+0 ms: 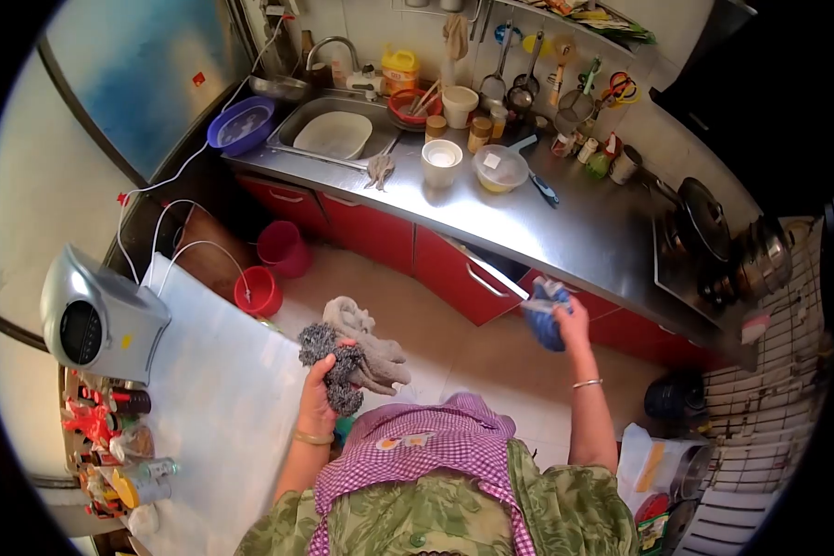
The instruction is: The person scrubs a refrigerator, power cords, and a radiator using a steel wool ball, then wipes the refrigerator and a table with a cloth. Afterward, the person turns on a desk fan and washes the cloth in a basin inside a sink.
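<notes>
My left hand [319,397] is closed around dark grey steel wool scourers [346,397] and a crumpled grey-beige cloth [375,357], held above the floor beside the white table. Out to the right, my right hand [574,324] grips a bunched blue and whitish cloth or bag [545,322]; its exact kind is unclear. This blue bundle is close to the top edge of a red cabinet door [468,278], which stands partly open below the counter. A purple checked apron [408,435] covers my front.
A steel counter [380,190] carries a sink [380,120], a white tub [442,165], a lidded bowl [502,171] and jars. Pans [704,218] stand at the right by a wire rack [760,371]. Red buckets [258,292] sit on the floor. A silver appliance [111,315] occupies the white table [218,371].
</notes>
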{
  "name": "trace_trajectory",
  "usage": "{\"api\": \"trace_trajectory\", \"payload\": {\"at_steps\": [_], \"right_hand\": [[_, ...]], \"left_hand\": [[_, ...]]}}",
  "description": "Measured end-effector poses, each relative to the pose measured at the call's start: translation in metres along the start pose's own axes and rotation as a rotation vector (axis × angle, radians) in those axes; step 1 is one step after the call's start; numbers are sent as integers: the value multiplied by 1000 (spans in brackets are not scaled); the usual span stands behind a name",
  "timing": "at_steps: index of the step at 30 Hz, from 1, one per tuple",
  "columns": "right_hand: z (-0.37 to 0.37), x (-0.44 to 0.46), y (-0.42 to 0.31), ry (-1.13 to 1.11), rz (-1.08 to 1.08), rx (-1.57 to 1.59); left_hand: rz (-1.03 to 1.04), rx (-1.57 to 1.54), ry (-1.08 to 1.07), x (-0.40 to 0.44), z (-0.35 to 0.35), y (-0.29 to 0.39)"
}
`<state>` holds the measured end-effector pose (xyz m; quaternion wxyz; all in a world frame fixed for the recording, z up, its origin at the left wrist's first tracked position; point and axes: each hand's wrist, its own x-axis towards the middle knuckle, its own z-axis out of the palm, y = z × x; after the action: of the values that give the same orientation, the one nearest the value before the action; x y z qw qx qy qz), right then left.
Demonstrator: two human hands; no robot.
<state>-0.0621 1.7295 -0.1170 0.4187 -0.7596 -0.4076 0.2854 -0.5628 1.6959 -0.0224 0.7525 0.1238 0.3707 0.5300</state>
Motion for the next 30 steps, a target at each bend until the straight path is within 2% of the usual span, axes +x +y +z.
{"api": "trace_trajectory", "payload": {"at_steps": [2, 4, 5, 8, 9, 10, 11, 12, 13, 16, 22, 30], "right_hand": [[-23, 66, 11, 117, -40, -204], [-21, 70, -55, 462, -417, -1039], [-15, 76, -80, 535, -385, -1100], [26, 129, -85, 263, -472, -656], [54, 143, -79, 120, -368, -425], [84, 156, -70, 40, -398, -458], [125, 185, -39, -127, -368, -146], [153, 190, -60, -315, -57, 90], [174, 189, -100, -398, 242, 407], [228, 230, -145, -404, 352, 523], [281, 316, -161, -484, 418, 474], [296, 358, -143, -273, 438, 410]], "left_hand": [[-61, 9, -12, 32, 20, 18], [-69, 52, -16, 57, 41, 30], [-73, 65, -28, 73, 46, 34], [-89, 88, -41, 119, 54, 45], [-91, 91, -22, 131, 61, 46], [-93, 93, 1, 142, 67, 47], [-92, 93, 1, 155, 73, 51], [-85, 107, 10, 170, 80, 56], [-83, 124, 27, 181, 86, 59], [-62, 168, 73, 210, 108, 74], [-52, 164, 117, 264, 138, 93], [-176, 195, 15, 349, 158, 111]]}}
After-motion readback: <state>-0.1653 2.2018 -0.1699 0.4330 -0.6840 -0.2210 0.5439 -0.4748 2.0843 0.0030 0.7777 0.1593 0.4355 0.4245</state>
